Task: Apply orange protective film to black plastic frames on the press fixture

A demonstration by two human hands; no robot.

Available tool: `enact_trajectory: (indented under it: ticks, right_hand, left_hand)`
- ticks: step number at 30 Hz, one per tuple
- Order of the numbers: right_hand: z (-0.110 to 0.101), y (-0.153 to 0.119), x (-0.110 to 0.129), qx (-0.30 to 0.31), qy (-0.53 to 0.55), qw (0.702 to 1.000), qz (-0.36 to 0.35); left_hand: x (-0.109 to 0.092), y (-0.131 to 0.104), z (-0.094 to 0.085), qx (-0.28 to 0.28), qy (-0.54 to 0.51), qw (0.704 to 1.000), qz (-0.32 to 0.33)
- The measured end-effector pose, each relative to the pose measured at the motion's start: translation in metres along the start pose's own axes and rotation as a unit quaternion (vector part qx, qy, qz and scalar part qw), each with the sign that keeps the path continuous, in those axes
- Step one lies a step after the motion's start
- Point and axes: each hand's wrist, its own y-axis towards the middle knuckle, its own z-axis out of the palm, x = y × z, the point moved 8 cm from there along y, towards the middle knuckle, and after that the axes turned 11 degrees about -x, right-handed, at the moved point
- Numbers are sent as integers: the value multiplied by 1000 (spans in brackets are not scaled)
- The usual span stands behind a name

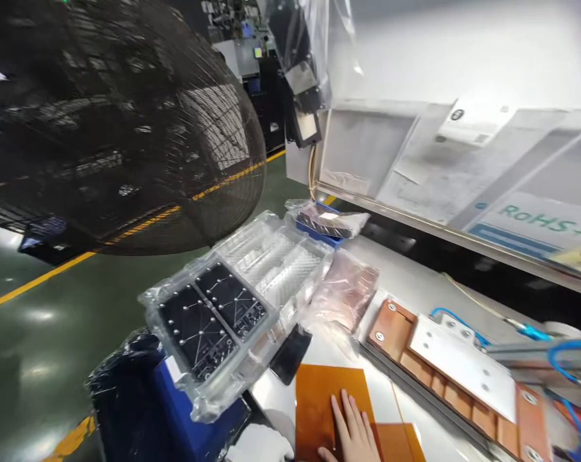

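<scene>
Head view: the right hand (354,437) lies palm down, its fingers straight and slightly spread, so the grip is wide, pressed flat and closed around nothing. Under it is an orange sheet (314,401), running out beyond the fingertips and to the left of the grip; a smaller orange piece (400,443) lies just to its right. As for the left hand's grip, I cannot tell how it stands.

Left of and beyond the grip, a clear tray (259,356) in loose plastic film holds two black panels (192,327) side by side, dotted with bright studs. Ribbed clear compartments (287,266) show behind them; what they contain is hard to make out. Below the tray, farther left, is a blue bin (182,391) with a dark bag (119,391) beside it.

Beyond the fingertips, a clear bag (345,289) holds pinkish pieces, and past that a small blue box (319,236) carries a bagged dark part (326,219). A black item (291,354) lies between tray and sheet. On the worktop (396,256), to the right of the grip, sits a brown fixture (391,324) with a white plate (468,366) on top. A white crumpled item (260,444) is near, left of the grip.
</scene>
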Motion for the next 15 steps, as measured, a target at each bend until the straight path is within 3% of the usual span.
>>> enact_trajectory:
  ticks: [3, 5, 7, 9, 11, 15]
  right_hand:
    - [6, -2, 2, 119, 53, 988, 79]
    - [8, -3, 6, 172, 101, 976, 90]
    - [7, -6, 7, 181, 129, 971, 84]
    - [2, -9, 7, 152, 138, 977, 63]
    - [-11, -7, 10, 92, 134, 987, 7]
    - [-72, 5, 16, -85, 28, 987, -135]
  left_hand:
    - [-2, 15, -2, -6, 29, 999, -15]
    - [-9, 28, -13, -55, 36, 998, -18]
    - [-22, 45, -26, -119, 51, 992, -1]
    - [-37, 66, -33, -146, 63, 987, 23]
    - [-47, 90, -31, -126, 63, 990, 29]
    - [-54, 125, -22, -68, 32, 997, -3]
